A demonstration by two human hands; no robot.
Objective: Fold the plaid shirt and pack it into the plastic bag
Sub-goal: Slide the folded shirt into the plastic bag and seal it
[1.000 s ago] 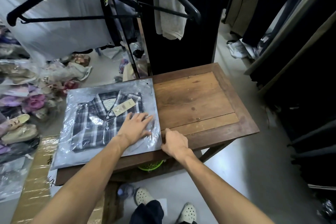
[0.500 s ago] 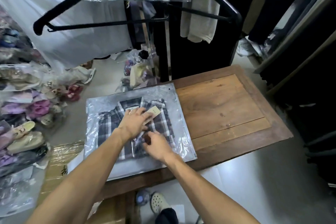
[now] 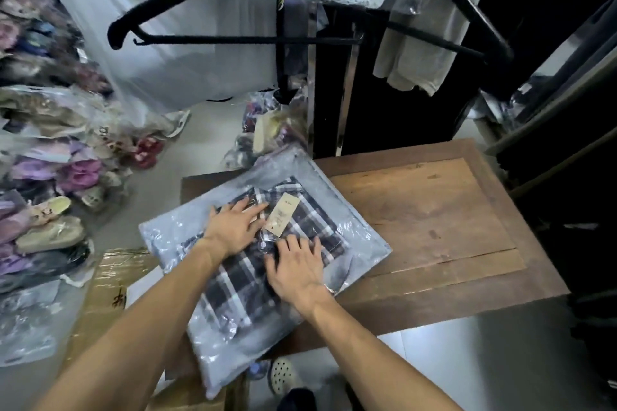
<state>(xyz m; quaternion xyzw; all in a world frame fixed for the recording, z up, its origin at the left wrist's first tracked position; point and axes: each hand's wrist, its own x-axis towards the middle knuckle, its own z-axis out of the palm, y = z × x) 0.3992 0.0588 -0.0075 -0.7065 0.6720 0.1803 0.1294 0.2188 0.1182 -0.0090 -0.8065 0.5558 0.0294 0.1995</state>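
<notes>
The folded plaid shirt (image 3: 240,287) lies inside a clear plastic bag (image 3: 360,230) on the left part of the wooden table (image 3: 430,220). A beige paper tag (image 3: 279,217) shows near the collar. My left hand (image 3: 235,225) lies flat on the bag over the shirt's upper part, fingers spread. Just below the tag, my right hand (image 3: 297,269) presses flat on the bag, fingers apart. The bag sits skewed, and its near corner hangs past the table's front edge.
Black hangers (image 3: 233,38) and hanging clothes crowd the space above and behind the table. Bagged shoes and slippers (image 3: 50,210) pile up on the left floor. A taped cardboard box (image 3: 110,287) stands by the table's left side. Dark garments hang at right.
My right hand came off the table's front edge onto the bag and now lies flat on the shirt. My left hand shifted up toward the collar. The bag has turned askew.
</notes>
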